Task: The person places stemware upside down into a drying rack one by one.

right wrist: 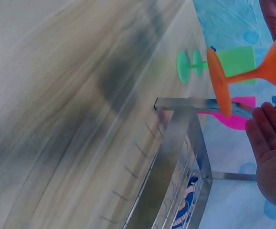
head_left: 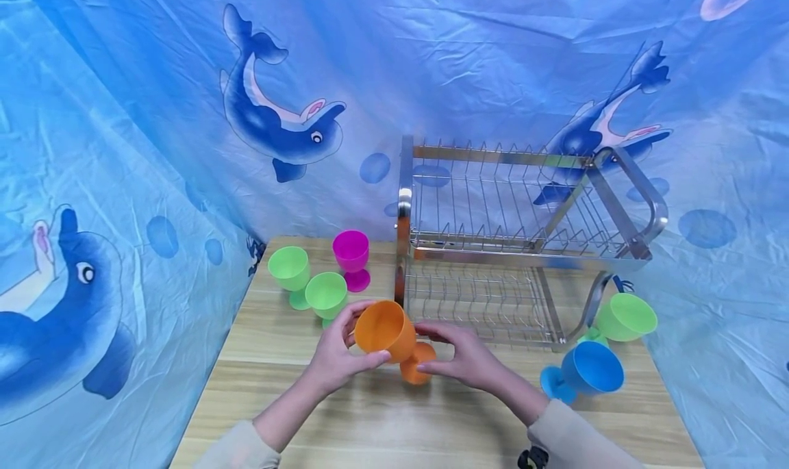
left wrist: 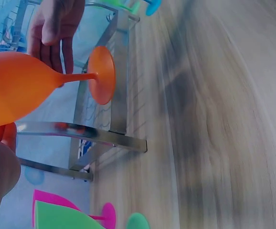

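An orange plastic goblet (head_left: 383,332) is held in the air, tilted, its bowl toward the left and its round foot toward the right. My left hand (head_left: 337,351) grips the bowl, thumb at the front and fingers behind. Beside the stem and foot is my right hand (head_left: 470,361), its fingers loosely extended around that side without closing. The left wrist view shows the goblet (left wrist: 18,88) with its foot off the wooden table and the right hand (left wrist: 57,33) behind the stem. In the right wrist view the right hand (right wrist: 274,143) has straight fingers near the bowl.
A two-tier metal dish rack (head_left: 530,253) stands behind the hands. Left of it are two green goblets (head_left: 290,269) and a magenta goblet (head_left: 351,251), upright on the wooden table (head_left: 259,387). A blue goblet (head_left: 593,368) and another green goblet (head_left: 627,317) stand at the right.
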`<state>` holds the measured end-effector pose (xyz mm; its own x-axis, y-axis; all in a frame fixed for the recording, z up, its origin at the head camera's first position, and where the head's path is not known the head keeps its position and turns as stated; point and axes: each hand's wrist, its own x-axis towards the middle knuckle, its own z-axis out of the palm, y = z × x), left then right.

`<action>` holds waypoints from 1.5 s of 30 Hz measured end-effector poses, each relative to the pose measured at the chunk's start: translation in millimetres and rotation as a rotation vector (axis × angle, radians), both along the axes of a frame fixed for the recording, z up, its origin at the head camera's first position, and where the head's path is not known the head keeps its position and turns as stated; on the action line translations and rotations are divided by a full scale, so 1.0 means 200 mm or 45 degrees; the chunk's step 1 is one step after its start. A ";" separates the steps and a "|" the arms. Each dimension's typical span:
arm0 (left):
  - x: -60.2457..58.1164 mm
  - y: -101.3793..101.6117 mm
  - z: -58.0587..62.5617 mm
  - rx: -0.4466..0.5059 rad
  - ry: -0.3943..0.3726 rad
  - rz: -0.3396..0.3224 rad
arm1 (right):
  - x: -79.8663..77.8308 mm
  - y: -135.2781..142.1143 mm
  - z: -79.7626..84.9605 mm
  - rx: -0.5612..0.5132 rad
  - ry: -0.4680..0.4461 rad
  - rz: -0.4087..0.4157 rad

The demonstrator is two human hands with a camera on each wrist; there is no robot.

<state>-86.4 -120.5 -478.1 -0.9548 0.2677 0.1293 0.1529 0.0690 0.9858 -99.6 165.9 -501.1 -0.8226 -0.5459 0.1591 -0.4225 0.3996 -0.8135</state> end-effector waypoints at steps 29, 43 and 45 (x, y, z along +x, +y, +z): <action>0.03 0.12 -0.04 0.351 -0.136 0.260 | -0.02 -0.10 -0.07 0.054 0.330 -0.243; 0.04 0.13 -0.04 0.348 -0.173 0.271 | -0.01 -0.10 -0.09 -0.036 0.360 -0.211; 0.04 0.12 -0.04 0.341 -0.176 0.253 | -0.01 -0.10 -0.09 -0.036 0.364 -0.204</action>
